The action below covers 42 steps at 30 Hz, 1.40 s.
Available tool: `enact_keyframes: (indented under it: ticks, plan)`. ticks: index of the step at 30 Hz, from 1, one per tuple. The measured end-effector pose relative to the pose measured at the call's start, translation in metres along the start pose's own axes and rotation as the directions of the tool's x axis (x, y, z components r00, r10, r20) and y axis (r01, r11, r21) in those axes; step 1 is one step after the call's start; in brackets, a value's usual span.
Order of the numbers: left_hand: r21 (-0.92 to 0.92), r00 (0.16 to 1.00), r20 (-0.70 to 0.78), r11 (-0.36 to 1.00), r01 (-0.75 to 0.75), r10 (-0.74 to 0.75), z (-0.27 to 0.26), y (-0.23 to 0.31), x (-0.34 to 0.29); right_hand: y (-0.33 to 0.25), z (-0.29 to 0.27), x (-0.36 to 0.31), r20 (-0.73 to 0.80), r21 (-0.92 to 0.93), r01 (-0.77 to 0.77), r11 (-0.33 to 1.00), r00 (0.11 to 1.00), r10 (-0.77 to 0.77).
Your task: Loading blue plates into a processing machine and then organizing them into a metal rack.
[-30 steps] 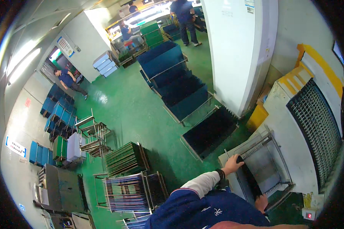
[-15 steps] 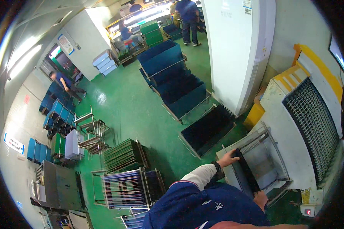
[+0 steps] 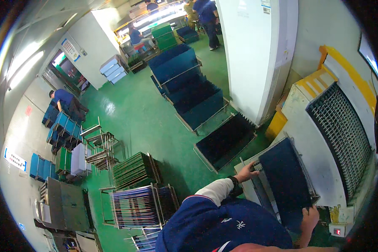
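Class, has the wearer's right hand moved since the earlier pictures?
Yes: the right hand has moved rightward in the view, closer to the small red-lit white box.

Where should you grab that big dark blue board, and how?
Probably pinch the board by its thin edges near opposite corners: left hand from the picture's upper left, right hand from the lower right. It's a wide, flat sheet, slanting in the picture, with no handle showing.
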<state>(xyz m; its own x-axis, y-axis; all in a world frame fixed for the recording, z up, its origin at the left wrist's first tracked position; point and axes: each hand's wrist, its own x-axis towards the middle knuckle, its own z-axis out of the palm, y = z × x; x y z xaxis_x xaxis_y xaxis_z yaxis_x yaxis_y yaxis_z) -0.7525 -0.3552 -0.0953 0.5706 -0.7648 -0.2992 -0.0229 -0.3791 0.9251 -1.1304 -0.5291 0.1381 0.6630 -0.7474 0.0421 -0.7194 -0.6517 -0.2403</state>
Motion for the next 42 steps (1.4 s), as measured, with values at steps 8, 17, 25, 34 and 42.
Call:
enact_keyframes:
  ticks: [8, 17, 25, 34, 42]
  plan:
    - [0.231, 0.997, 0.049, 0.972, 0.049, -0.062, -0.016, 0.042, -0.006, 0.066, -0.014, 0.04, 0.105, 0.563, -0.414, 0.715, 0.894, 0.435]
    - [-0.096, 0.978, 0.175, 0.991, -0.095, 0.111, -0.016, 0.116, 0.016, 0.05, 0.005, 0.097, 0.234, 0.972, -0.219, -0.086, 0.861, 0.452]
    - [-0.53, 0.848, 0.522, 0.815, 0.236, 0.094, 0.024, 0.182, 0.025, 0.091, 0.062, 0.121, -0.208, 0.877, 0.123, 0.465, 0.968, 0.137]
    - [-0.787, 0.902, 0.407, 0.556, 0.267, 0.144, 0.031, 0.21, 0.052, 0.076, -0.025, 0.183, 0.365, 0.925, -0.285, -0.253, 0.854, 0.372]
    - [-0.783, 0.903, 0.398, 0.572, 0.243, 0.162, 0.069, 0.24, 0.106, 0.316, -0.012, 0.15, -0.044, 0.9, -0.21, 0.382, 0.828, 0.559]
